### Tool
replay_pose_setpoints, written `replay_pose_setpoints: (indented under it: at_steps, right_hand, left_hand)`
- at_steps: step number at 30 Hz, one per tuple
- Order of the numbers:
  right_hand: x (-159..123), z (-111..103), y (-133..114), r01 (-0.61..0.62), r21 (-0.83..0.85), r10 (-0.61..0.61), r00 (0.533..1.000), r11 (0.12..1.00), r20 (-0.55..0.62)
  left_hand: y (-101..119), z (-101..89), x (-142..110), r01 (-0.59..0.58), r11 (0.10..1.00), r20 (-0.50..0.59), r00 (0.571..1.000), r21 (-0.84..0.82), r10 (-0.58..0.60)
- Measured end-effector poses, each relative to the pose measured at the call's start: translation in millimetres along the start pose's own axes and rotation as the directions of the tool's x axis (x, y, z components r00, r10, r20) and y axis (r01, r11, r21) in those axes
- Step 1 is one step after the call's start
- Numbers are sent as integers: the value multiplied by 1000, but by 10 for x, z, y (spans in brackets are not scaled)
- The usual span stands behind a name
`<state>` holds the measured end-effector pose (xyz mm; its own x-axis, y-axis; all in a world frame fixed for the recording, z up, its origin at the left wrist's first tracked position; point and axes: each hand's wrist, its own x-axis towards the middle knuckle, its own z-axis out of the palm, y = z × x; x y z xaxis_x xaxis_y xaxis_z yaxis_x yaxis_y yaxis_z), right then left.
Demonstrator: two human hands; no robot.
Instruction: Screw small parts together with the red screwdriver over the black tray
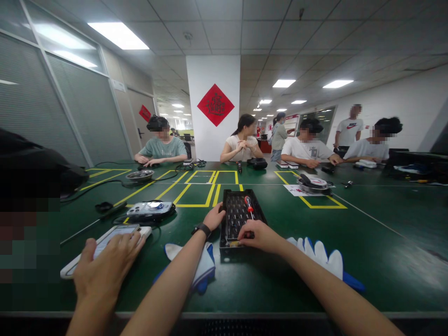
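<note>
A black tool case holding rows of small metal bits lies in front of me on the green table. My left hand, with a dark band on its wrist, grips the case's left edge. A screwdriver with a red and black handle lies across the bits. Over the near right part of the case, my right hand has its fingers closed in a pinch; a small dark thing shows at the fingertips, too small to name. White and blue gloves lie beneath my forearms, one on the left and one on the right.
At left, another person's hand rests on a phone on a white box. Beyond it lies a light blue device with black cables. Metal bowls and yellow tape rectangles mark the table. Several people sit opposite.
</note>
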<state>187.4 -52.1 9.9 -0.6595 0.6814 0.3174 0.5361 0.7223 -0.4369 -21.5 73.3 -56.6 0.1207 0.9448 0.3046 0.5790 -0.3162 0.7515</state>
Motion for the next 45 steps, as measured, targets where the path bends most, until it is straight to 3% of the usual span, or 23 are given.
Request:
replay_pose_setpoints:
  at_steps: [16, 39, 45]
  right_hand:
    - [15, 26, 71, -35, 83, 29, 996, 996, 79]
    - [25, 43, 53, -28, 67, 24, 998, 997, 60]
    - [30, 65, 100, -73, 65, 68, 994, 995, 87]
  left_hand:
    - [41, -28, -27, 1, 1000, 2, 1000, -16, -1]
    - [52, -26, -35, 31, 999, 18, 999, -36, -30]
    - [76, -39, -56, 50, 998, 10, 999, -49, -49]
